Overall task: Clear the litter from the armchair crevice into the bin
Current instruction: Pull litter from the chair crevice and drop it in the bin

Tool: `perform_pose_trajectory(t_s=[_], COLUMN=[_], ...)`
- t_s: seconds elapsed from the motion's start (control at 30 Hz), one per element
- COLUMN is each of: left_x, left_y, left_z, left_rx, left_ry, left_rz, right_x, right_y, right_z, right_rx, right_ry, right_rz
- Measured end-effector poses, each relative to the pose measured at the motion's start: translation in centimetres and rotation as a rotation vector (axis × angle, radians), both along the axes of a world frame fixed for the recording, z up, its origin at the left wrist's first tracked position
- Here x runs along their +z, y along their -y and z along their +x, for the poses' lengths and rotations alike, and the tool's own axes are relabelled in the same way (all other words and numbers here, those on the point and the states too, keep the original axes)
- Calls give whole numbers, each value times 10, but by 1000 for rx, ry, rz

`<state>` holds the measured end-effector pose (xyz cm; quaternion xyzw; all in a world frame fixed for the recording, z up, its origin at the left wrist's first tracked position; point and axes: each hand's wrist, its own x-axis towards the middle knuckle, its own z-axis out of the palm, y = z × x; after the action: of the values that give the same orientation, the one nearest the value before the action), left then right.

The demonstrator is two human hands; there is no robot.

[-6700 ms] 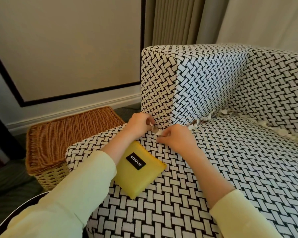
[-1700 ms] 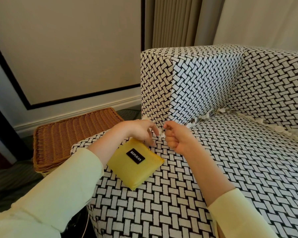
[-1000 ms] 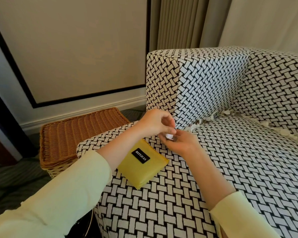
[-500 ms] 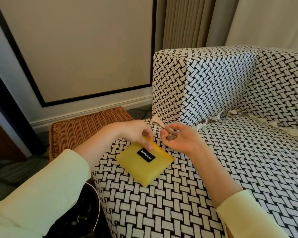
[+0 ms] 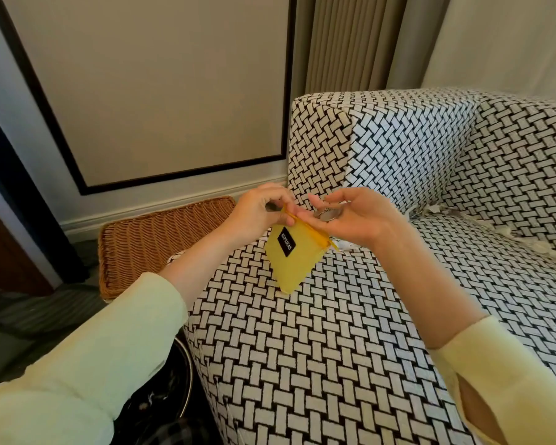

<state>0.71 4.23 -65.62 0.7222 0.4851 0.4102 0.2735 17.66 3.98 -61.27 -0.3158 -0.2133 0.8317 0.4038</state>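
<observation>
My left hand (image 5: 257, 213) pinches the top edge of a yellow pouch (image 5: 294, 255) with a black label, lifted above the seat of the black-and-white woven armchair (image 5: 350, 316). My right hand (image 5: 353, 216) is cupped palm up beside the pouch mouth, with small silvery pieces (image 5: 329, 215) lying in it. Pale scraps of litter (image 5: 501, 231) lie along the crevice between seat and backrest. A round black bin (image 5: 164, 393) with a metal rim stands on the floor at the chair's front left corner, partly hidden by my left sleeve.
A brown wicker basket (image 5: 154, 239) sits on the floor left of the armchair, against the wall. Curtains (image 5: 350, 43) hang behind the armrest. Dark striped carpet covers the floor at the left.
The yellow pouch lay flat on the seat; my left hand has since picked it up by its top edge. My right hand has turned palm up, holding the small pieces beside it.
</observation>
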Motion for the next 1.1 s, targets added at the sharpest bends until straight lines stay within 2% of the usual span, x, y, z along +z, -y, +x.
perform_pose_trajectory(t_s=[0.13,0.27,0.47,0.6,0.8,0.87,0.97,1.03,1.1], left_x=[4,7,10,9,15,21,19,12,3], left_y=[0,-1,-1,-2,-11,-14,-20,-25,-33], left_z=[-1,1,-7,-14,-34,-37,-35,-31,-25], left_rx=[40,-2,-55,-92,-91,-115,-144,-126,-59], left_ry=[98,105,161,53,-115,-261,-413,-401,-366], left_rz=[-5,-19,-82,-132,-214,-308,-409,-427,-441], right_x=[13,18,24,29,26,18,-4,-17,-25], right_y=[-7,-8,-12,-11,-27,-35,-46,-51,-59], right_z=[-5,-12,-18,-20,-17,-20,-32,-44,-52], right_rx=[69,166,318,409,274,224,303,374,410], right_ry=[146,318,340,430,935,1175,1604,1719,1739], right_rz=[5,57,97,158,469,619,963,1153,1253])
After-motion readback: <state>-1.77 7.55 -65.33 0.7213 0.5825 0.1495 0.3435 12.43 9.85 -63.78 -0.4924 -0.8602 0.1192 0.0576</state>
